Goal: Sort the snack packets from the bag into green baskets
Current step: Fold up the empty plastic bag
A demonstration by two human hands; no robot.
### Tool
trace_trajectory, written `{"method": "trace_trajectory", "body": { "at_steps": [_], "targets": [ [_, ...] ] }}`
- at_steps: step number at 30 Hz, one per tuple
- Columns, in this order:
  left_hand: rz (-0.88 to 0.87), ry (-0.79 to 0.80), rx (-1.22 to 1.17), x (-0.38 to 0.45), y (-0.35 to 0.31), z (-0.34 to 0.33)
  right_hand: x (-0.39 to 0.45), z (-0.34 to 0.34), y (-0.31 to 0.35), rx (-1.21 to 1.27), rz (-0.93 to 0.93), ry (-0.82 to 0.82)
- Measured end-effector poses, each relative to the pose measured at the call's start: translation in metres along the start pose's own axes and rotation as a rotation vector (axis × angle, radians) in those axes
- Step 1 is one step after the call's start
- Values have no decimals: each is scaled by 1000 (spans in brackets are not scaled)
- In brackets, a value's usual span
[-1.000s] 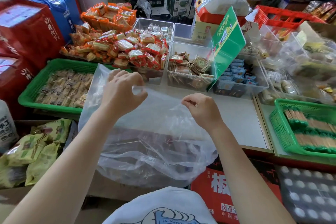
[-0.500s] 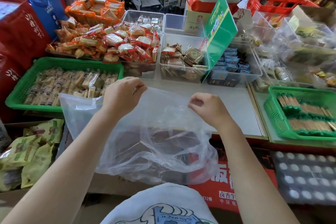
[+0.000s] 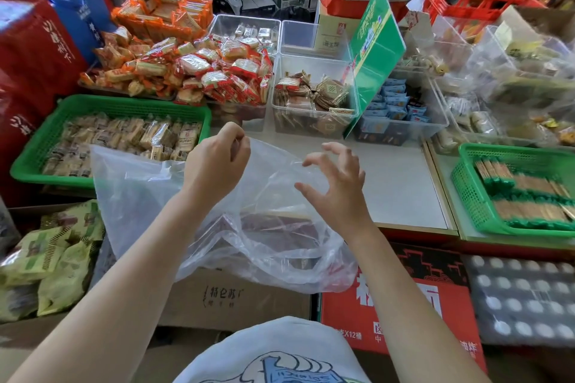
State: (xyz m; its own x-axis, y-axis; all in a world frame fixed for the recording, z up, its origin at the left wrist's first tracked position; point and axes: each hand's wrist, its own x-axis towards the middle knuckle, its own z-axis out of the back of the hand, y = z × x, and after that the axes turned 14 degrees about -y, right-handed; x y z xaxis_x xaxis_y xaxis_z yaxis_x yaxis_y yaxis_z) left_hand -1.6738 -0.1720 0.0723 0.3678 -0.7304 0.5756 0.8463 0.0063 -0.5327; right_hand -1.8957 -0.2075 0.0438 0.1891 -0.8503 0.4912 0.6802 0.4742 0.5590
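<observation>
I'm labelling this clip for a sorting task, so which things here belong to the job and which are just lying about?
Part of the job:
- clear plastic bag, its edge pinched by the left hand
- right hand, fingers spread, off the bag
- left green basket
- right green basket

Lying about:
- clear tubs
- green sign
- red crate
- red carton

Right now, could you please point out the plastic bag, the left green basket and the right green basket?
plastic bag point(image 3: 149, 196): head view, left bag wall.
left green basket point(image 3: 124, 106): head view, far rim.
right green basket point(image 3: 466, 193): head view, left mesh wall.
</observation>
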Motion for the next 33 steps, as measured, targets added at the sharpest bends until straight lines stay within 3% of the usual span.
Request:
{"method": "trace_trajectory", "body": {
  "at_steps": [8,11,14,19,21,24,27,33],
  "targets": [
    [-1,13,-43,-2,2,3,6,6,-15,-41,-141,249],
    [27,50,24,-3,9,7,11,20,-25,60,-186,147],
    [-29,66,178,0,11,12,19,33,-15,162,-76,-4],
    [-201,414,-258,14,-28,15,27,36,31,395,-51,98],
    [-233,453,-315,15,-43,11,29,35,41,459,-61,61],
    [-63,385,-409,16,-46,12,31,40,38,532,-110,-23],
    [151,309,-554,15,-34,18,29,46,24,548,-137,27],
    [207,323,-648,5,-25,20,25,29,31,463,-133,198]
  ]
}}
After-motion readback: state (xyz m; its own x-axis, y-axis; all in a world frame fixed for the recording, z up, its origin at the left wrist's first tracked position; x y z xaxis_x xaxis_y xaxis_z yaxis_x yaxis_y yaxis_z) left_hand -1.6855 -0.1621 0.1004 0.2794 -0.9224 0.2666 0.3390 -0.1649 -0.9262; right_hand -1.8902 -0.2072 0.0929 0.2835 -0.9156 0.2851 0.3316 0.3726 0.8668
